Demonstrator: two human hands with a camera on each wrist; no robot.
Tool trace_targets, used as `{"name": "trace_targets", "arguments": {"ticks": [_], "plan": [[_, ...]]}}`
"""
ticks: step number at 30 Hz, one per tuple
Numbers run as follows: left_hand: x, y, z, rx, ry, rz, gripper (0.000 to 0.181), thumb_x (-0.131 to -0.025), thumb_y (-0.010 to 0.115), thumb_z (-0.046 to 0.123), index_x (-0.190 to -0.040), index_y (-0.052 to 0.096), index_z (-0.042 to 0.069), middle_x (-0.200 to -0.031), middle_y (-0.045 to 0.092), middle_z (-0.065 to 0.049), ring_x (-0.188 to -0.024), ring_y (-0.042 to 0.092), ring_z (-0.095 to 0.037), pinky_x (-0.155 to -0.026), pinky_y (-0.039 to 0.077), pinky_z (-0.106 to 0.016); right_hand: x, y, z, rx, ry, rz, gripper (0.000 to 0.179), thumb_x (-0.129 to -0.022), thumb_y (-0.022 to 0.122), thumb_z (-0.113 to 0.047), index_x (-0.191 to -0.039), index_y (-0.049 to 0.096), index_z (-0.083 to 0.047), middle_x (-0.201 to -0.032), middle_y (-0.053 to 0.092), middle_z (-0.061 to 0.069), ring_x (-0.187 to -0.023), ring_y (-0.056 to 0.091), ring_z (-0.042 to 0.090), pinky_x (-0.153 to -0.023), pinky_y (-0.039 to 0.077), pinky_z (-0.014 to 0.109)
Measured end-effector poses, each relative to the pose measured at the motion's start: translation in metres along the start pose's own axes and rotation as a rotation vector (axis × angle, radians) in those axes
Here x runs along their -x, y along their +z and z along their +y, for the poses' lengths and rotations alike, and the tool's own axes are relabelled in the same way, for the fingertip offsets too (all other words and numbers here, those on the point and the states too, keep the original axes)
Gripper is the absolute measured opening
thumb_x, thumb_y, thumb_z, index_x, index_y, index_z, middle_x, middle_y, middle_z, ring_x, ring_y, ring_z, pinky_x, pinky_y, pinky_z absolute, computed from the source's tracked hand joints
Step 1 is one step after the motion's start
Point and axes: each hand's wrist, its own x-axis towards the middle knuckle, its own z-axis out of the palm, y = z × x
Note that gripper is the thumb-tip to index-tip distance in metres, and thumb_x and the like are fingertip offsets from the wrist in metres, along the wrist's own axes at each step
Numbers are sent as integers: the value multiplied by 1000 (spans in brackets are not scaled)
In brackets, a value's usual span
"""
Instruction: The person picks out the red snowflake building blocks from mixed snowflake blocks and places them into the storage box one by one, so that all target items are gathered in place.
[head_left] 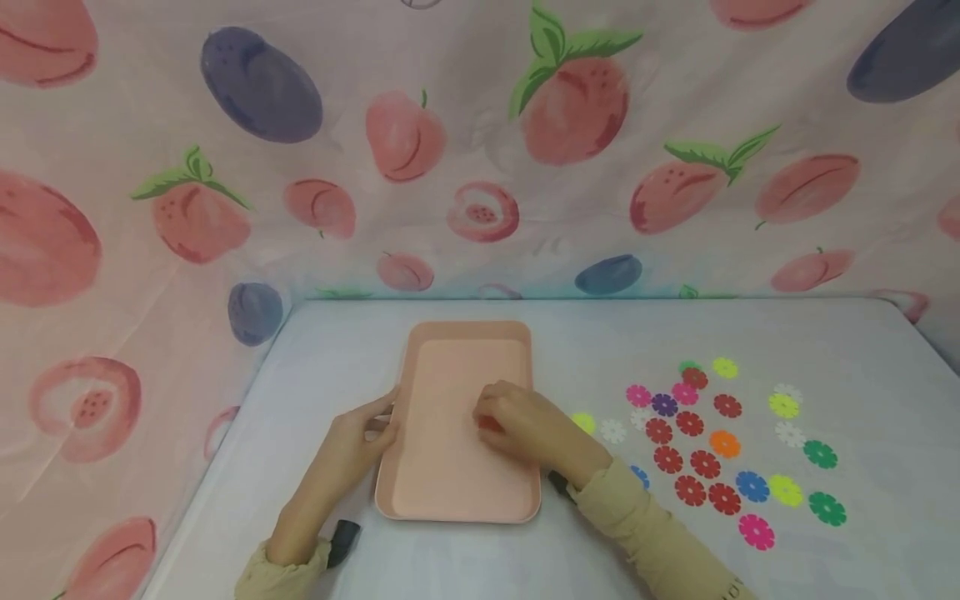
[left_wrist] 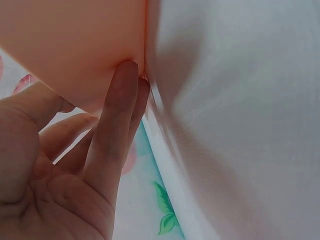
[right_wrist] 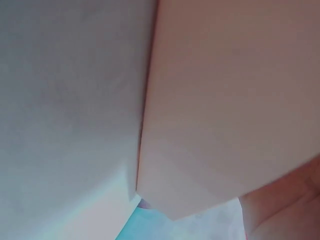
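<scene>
A white table [head_left: 885, 400] is spread beneath everything, and on it, between the two sets of fingers, one pink tray [head_left: 450, 500] is set. Its rim is gripped by the left hand [head_left: 352, 437], the thumb over the edge and fingers pressed against the outer wall. Over the tray's right half, the right hand [head_left: 525, 421] is curled, and a red disc [head_left: 491, 423] appears to be pinched at its fingertips; whether the tray floor is touched cannot be told. The step in hand is judged to be the placing of this disc in the tray; for the next move, a loosening of the right fingers seems called for.

To the right of those fingers, twenty-six loose discs can be counted: eight red ones [head_left: 690, 423], four yellow ones [head_left: 785, 490], four white ones [head_left: 612, 431], three green ones [head_left: 827, 508], three pink ones [head_left: 756, 531], two blue ones [head_left: 752, 486], one purple one [head_left: 664, 405] and one orange one [head_left: 725, 444].
</scene>
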Motion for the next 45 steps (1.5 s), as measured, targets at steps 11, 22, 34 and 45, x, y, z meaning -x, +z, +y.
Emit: {"name": "trace_targets", "arguments": {"ticks": [11, 22, 34, 45], "plan": [[0, -1, 2, -8, 1, 4, 55, -94, 64, 6, -147, 48, 6, -128, 65, -19, -104, 69, -30, -73, 58, -26, 9, -15, -4, 78, 21, 2, 6, -87, 77, -20, -89, 73, -15, -93, 64, -2, -86, 57, 13, -77, 56, 24], [2, -2, 2, -6, -7, -1, 54, -95, 64, 8, -147, 48, 6, -124, 67, -19, -104, 69, -29, -74, 58, -27, 22, -29, 4, 85, -7, 29, 19, -84, 77, -8, -103, 77, -10, -102, 65, 1, -96, 60, 15, -84, 57, 28], [4, -2, 1, 2, -5, 0, 54, -95, 64, 7, -147, 48, 7, -123, 67, -17, -104, 69, -28, -75, 57, -28, 34, -41, 14, 165, 37, 60, 25, -80, 83, -13, -104, 76, -8, -106, 69, 2, -105, 63, 17, -89, 57, 30], [2, 0, 1, -3, 13, 5, 55, -95, 64, 7, -147, 48, 6, -127, 65, -17, -103, 69, -28, -75, 57, -27, 49, -52, 27, 145, 126, 52, 35, -78, 86, -16, -110, 74, -9, -109, 69, 3, -108, 63, 19, -91, 57, 34]]}}
